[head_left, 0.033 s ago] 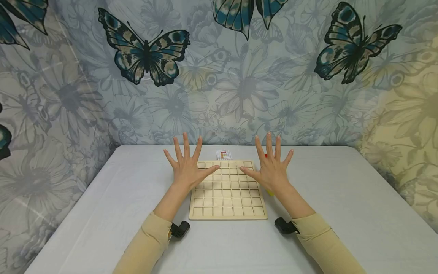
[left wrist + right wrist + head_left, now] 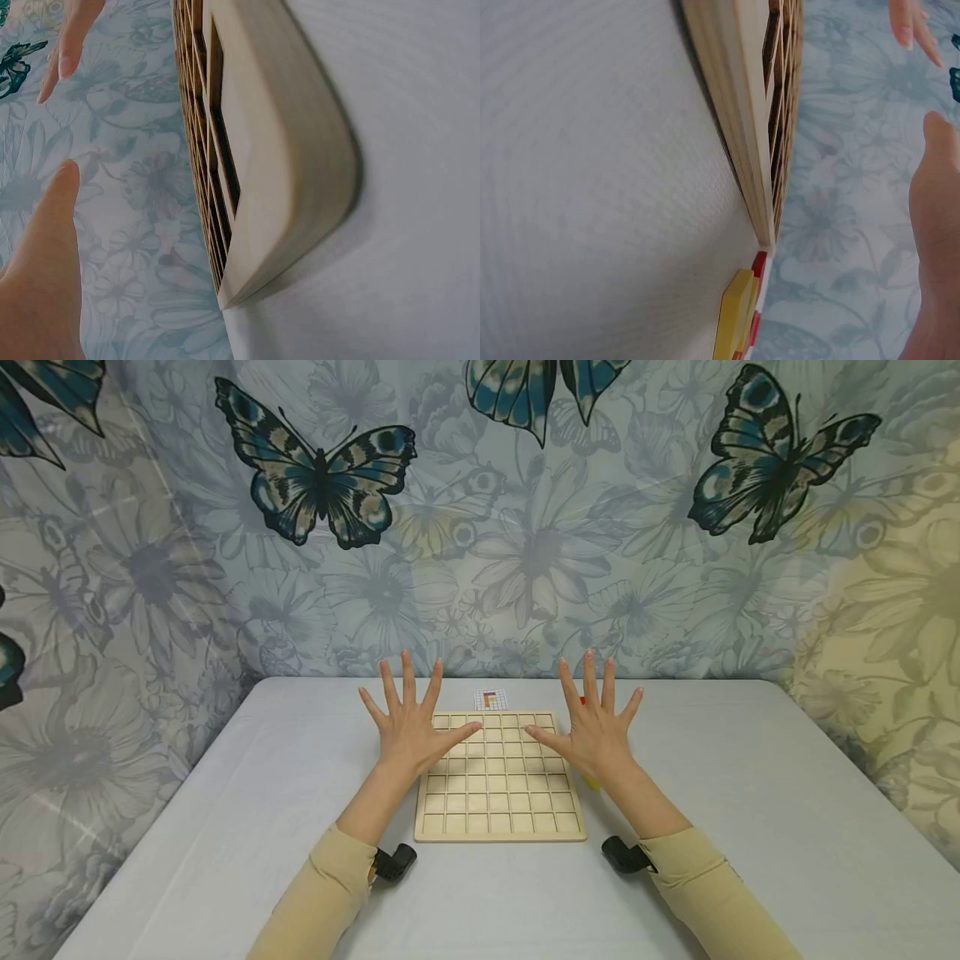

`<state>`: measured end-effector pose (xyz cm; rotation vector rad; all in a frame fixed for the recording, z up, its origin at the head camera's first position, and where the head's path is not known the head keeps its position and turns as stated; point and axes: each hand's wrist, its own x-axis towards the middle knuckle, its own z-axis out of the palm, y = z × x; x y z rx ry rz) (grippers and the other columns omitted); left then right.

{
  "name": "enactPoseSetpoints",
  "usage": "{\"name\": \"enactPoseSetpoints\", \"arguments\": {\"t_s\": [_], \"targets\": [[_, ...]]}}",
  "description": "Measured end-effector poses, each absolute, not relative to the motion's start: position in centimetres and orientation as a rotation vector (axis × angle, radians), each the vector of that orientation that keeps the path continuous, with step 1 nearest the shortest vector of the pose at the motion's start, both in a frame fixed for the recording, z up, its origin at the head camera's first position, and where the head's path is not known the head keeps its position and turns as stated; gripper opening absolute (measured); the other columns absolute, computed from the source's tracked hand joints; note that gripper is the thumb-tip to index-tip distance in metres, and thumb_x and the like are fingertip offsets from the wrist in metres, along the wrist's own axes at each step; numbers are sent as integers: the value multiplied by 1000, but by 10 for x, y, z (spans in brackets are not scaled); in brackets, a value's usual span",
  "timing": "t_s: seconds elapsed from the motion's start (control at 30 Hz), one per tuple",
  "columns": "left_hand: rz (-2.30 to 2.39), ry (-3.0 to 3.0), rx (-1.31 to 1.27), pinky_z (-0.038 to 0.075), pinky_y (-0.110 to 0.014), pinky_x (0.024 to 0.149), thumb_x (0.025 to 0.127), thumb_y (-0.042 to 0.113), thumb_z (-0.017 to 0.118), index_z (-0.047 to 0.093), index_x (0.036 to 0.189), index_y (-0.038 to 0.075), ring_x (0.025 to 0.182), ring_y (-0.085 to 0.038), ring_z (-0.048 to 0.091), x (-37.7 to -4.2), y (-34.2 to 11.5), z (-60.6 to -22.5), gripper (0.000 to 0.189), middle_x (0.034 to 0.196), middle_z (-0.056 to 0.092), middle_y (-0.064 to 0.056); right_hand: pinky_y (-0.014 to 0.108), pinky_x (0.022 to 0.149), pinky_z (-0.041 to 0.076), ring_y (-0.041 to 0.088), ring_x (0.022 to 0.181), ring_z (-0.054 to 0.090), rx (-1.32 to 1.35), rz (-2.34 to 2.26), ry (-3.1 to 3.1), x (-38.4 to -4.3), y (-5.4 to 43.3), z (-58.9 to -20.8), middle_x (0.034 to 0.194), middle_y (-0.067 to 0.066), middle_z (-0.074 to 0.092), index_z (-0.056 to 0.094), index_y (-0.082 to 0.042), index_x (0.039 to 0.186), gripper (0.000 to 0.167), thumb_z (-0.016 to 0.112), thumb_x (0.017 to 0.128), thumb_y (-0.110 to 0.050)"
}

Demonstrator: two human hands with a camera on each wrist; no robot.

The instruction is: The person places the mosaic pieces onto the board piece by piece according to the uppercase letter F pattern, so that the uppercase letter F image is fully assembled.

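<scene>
A pale wooden board [image 2: 498,802] with a grid of square recesses lies flat on the white table. Above its left side my left hand [image 2: 408,731] is spread, fingers straight and thumb pointing inward. My right hand [image 2: 598,731] mirrors it over the right side, also spread. Neither hand holds anything. Yellow pieces [image 2: 735,315] and red pieces [image 2: 759,264] sit beside the board's right edge in the right wrist view; in the head view my right hand and forearm mostly hide them. The left wrist view shows the board's rounded corner [image 2: 322,157] close up.
Behind the board lies a small printed card [image 2: 491,699] with a grid and coloured squares. The white tablecloth [image 2: 225,827] extends to both sides. A backdrop [image 2: 540,552] with flowers and butterflies stands along the table's far edge. Black wrist cameras [image 2: 396,862] are on both sleeves.
</scene>
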<state>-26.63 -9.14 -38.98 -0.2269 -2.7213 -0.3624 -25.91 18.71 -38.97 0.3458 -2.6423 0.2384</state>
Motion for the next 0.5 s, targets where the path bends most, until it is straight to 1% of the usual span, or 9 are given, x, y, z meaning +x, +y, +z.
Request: {"name": "enactPoseSetpoints", "arguments": {"t_s": [0.1, 0.13, 0.23, 0.33, 0.43, 0.5], "targets": [[-351, -2723, -224, -25, -66, 100, 73, 87, 50, -1, 157, 35, 140, -35, -33, -266, -91, -389, 111, 156, -35, -2, 79, 97, -11, 31, 142, -30, 344, 238, -2654, -259, 187, -389, 158, 4, -31, -4, -25, 158, 112, 43, 77, -87], [-347, -2723, -224, -25, -66, 100, 74, 87, 49, -1, 157, 35, 141, -36, -31, -266, -91, -389, 110, 156, -35, -2, 79, 97, -11, 31, 142, -30, 344, 240, -2661, -259, 187, -389, 158, 4, -31, -4, -25, 158, 112, 40, 76, -88], [-337, -2735, -219, -25, -66, 100, 74, 87, 47, -7, 155, 38, 141, -37, -29, -265, -91, -389, 110, 155, -35, -2, 79, 97, -11, 30, 141, -32, 336, 240, -2685, -258, 187, -388, 157, 4, -32, -6, -25, 158, 112, 44, 78, -86], [-345, -2739, -225, -25, -66, 100, 75, 87, 46, -11, 154, 39, 141, -37, -30, -265, -92, -390, 109, 155, -35, -3, 79, 98, -9, 30, 141, -33, 328, 244, -2705, -258, 187, -388, 158, 6, -29, -7, -25, 157, 112, 49, 79, -82], [-359, -2743, -235, -24, -66, 101, 76, 87, 45, -10, 154, 38, 140, -34, -33, -265, -92, -391, 108, 155, -34, -3, 79, 99, -6, 29, 141, -32, 327, 291, -2724, -258, 187, -388, 159, 7, -27, -7, -25, 157, 109, 51, 82, -78], [-384, -2751, -238, -23, -65, 102, 77, 87, 44, -8, 156, 35, 139, -32, -34, -265, -93, -391, 108, 156, -33, -3, 78, 101, -3, 30, 143, -28, 324, 332, -2738, -259, 188, -389, 160, 8, -24, -7, -25, 158, 107, 52, 84, -76]]}}
